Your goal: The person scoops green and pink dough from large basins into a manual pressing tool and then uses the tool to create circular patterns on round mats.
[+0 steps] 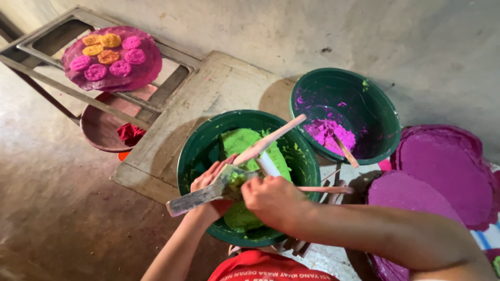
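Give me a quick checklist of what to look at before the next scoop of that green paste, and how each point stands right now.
1. Left hand on the flat metal scraper: ok, fingers wrap it.
2. Right hand on a stick over the green bucket: ok, though its grip is partly hidden.
3. Green paste left in that bucket: ok, a good mound shows.
4. Paste loaded on the scraper: ok, a green dab sits near the hands.
5. Second bucket with pink paste: ok, upright, stick resting inside.
6. Purple discs at the right: cannot tell whether dry.
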